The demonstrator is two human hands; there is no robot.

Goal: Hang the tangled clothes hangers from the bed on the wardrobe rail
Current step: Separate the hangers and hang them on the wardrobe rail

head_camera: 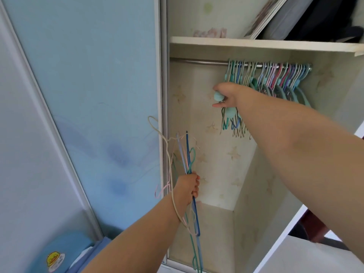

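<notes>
Two hands: left grip [188,186] clutches several hangers [188,154], right grip [226,95] holds a teal hanger [218,96].

The wardrobe rail [199,61] runs just under the shelf [256,44], which carries a framed picture [264,16] and bags [323,18]. A row of hung hangers [275,75] crowds the rail's right part. Below the rail, at that row's left end, the right hand [226,95] holds a hanger [229,113]. Further below the rail and left, near the sliding door [78,95], the left hand [187,189] grips a bundle of tangled hangers [188,154].
</notes>
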